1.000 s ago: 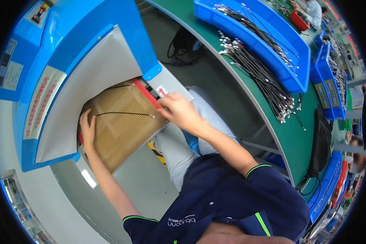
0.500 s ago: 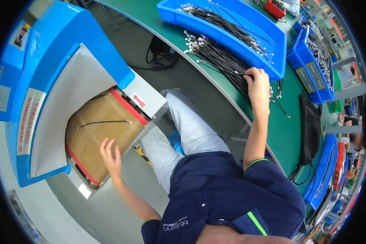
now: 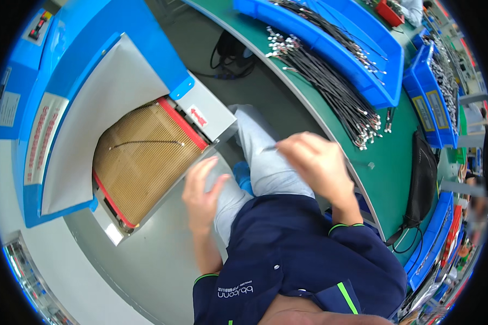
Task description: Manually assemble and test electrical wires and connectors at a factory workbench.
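Observation:
My right hand (image 3: 315, 165), smeared by motion, is over my lap with its fingers pinched together. A short dark streak at its fingertips looks like the end of a black cable (image 3: 268, 148); the rest of it is hidden or blurred. My left hand (image 3: 200, 196) is raised beside the machine's mesh belt (image 3: 141, 176), fingers and thumb apart and nothing between them. One thin black cable (image 3: 146, 142) with a pale end lies across the belt. On the green table (image 3: 371, 187), a bundle of black cables (image 3: 331, 86) with white connectors rests beside a blue tray (image 3: 387, 89).
The blue machine (image 3: 157, 49) with a white curtain (image 3: 92, 124) stands on my left. More black cables lie inside the tray. Blue bins (image 3: 431, 103) of parts and a black pouch (image 3: 422, 179) are at the right. Part of another person's sleeve (image 3: 413, 11) shows at the back.
My right hand has left the cable bundle and moved left and nearer, carrying a dark strand. My left hand has moved right, away from the belt. The view has shifted slightly.

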Motion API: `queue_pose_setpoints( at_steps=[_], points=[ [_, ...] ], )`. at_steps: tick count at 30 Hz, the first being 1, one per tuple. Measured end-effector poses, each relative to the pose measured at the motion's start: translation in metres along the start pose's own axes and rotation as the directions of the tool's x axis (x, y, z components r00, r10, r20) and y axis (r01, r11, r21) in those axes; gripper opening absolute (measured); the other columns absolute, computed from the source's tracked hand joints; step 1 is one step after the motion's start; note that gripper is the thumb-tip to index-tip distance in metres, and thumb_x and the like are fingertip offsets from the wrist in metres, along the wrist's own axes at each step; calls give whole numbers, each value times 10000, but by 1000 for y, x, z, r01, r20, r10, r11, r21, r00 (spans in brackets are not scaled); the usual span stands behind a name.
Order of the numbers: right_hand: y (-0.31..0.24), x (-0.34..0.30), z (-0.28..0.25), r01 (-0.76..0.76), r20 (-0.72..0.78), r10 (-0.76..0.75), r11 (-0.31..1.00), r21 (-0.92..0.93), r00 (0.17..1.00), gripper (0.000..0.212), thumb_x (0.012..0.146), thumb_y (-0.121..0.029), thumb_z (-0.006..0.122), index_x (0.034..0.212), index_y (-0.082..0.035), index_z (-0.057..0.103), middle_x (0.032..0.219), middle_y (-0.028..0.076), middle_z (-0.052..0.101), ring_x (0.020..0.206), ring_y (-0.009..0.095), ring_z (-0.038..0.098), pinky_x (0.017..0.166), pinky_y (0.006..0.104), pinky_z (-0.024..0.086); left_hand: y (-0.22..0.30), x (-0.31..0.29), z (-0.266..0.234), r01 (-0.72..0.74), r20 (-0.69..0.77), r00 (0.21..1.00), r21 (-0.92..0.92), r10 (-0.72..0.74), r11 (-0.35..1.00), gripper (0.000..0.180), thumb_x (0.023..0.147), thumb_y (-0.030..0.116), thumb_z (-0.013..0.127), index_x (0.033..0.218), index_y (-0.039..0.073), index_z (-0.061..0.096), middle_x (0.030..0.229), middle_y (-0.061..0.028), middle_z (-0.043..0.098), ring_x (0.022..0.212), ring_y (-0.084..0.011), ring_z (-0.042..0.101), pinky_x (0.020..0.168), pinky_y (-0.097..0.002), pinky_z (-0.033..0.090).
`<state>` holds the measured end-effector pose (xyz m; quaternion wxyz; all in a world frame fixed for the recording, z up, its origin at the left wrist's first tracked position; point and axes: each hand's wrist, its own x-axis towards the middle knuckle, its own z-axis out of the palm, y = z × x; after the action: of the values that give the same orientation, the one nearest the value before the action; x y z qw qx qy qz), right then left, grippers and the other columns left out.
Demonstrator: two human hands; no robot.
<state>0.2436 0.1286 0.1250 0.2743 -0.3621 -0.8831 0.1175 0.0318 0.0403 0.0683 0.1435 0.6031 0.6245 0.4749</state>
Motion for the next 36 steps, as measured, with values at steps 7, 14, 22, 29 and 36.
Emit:
queue_pose_setpoints(
  at_steps=[7,14,22,29,36],
  points=[
    [-26,3,36,-7,141,-39,949,317,989,113,769,-92,621,865,-68,566,726,33,531,660,203,597,532,316,482,11,-10,0,-93,41,995,45,91,995,220,674,16,736,876,15,649,848,-82,644,757,-228,617,643,-315,494],
    [-7,4,43,69,152,-115,957,280,982,108,750,-83,617,850,-85,577,731,16,549,669,189,587,519,310,467,-9,-12,-13,-109,52,993,137,103,985,180,669,-5,723,832,28,653,826,-61,635,736,-221,592,641,-311,477],
    [-2,3,47,128,118,-166,952,277,979,88,745,-86,617,827,-90,587,732,0,558,662,166,582,507,297,463,-11,-14,-8,-29,66,998,100,23,995,189,679,-50,699,840,17,624,840,-78,633,772,-209,602,679,-304,485],
    [-2,3,48,121,132,-168,944,307,977,103,738,-93,631,831,-89,588,739,0,564,667,168,584,517,294,468,-16,-16,-7,-219,29,976,141,217,966,225,671,-34,714,872,22,629,831,-61,633,742,-211,603,620,-296,479],
    [0,4,49,142,121,-206,905,401,971,119,735,-84,642,839,-84,585,750,10,573,673,184,589,530,305,467,-14,-16,-9,-246,-7,969,105,248,964,251,637,-88,701,854,13,628,811,-67,640,727,-207,612,594,-291,488]
  ],
)
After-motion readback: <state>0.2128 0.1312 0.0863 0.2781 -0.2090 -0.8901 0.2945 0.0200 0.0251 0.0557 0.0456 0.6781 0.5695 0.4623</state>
